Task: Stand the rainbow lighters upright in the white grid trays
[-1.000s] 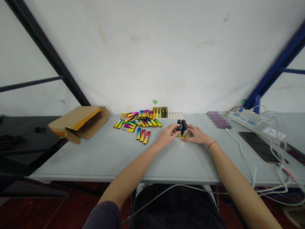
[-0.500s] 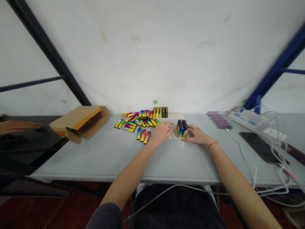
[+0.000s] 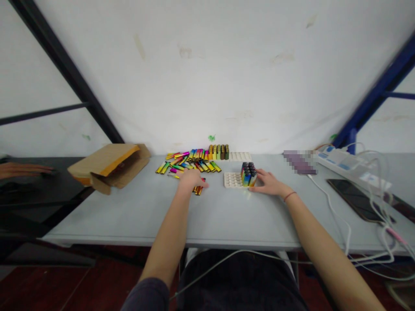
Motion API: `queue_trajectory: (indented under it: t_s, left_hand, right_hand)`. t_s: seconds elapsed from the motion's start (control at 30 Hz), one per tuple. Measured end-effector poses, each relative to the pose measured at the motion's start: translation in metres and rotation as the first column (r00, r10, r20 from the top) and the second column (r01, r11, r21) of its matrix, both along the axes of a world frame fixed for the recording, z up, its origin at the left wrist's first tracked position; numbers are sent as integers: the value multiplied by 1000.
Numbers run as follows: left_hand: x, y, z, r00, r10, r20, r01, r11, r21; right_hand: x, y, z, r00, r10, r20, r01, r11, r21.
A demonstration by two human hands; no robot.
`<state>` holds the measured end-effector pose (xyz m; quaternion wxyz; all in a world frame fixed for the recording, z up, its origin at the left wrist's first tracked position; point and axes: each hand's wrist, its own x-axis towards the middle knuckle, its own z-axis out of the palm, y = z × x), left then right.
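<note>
My left hand (image 3: 189, 180) is over the front of a spread of shiny rainbow-coloured tubes (image 3: 198, 190); its thumb points right, while its fingertips are hidden, so I cannot tell whether it grips one. A cream tray (image 3: 232, 180) with rows of round holes lies in front of me. In its right part several rainbow tubes with black tops (image 3: 248, 174) stand upright, packed together. My right hand (image 3: 269, 185) is curved round the right end of this tray, thumb at the front corner and fingers behind, against the standing tubes.
Behind is a second holed tray (image 3: 241, 156) with several gold-topped tubes (image 3: 218, 152). An open brown paper bag (image 3: 110, 164) lies left. Right are a blurred phone (image 3: 300, 163), a dark tablet (image 3: 353, 199) and a power strip (image 3: 350, 166) with cables. Another person's hand (image 3: 24, 170) is far left.
My left hand has moved left from the near tray to the loose tubes, uncovering the tray's holes. My right hand stays at the tray. The other person's hand has shifted right.
</note>
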<state>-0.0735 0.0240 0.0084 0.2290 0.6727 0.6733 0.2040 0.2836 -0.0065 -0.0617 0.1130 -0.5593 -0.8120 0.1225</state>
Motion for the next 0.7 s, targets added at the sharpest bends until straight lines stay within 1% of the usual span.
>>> queue_trajectory:
  t_s: [0.03,0.1,0.2,0.27,0.37,0.47,0.57,0.63,0.7]
  left_hand:
    - [2,0,-1,1000,14,-28,-14,1000,2]
    - [7,-2,-1,990,27,-140,-30,999,-19]
    - [11,-7,3,975,13,-222,-18,1000,-20]
    - [14,-10,6,972,38,-233,-38,999,4]
    - [18,-14,7,981,52,-188,-52,999,7]
    - [22,-14,6,994,14,-105,-18,999,-36]
    - [26,-10,4,996,-63,66,66,996,-53]
    - [30,-7,2,965,-121,234,126,992,-8]
    - [38,-5,2,885,-146,442,137,989,52]
  right_hand:
    - [0,0,0,1000,3,-4,-3,1000,5]
    - [-1,0,-1,1000,10,-13,-9,1000,15]
    - [-2,0,0,1000,2,-14,-2,1000,11]
    - [-3,-1,1,1000,-8,-5,8,1000,1]
    - [-4,-2,4,1000,-17,14,17,1000,-11]
    - [-4,-3,5,1000,-16,20,17,1000,-13]
    - [-3,-2,4,1000,-13,10,13,1000,0]
    - [-2,-1,2,1000,-2,6,2,1000,11]
    - [0,0,0,1000,6,7,-6,1000,14]
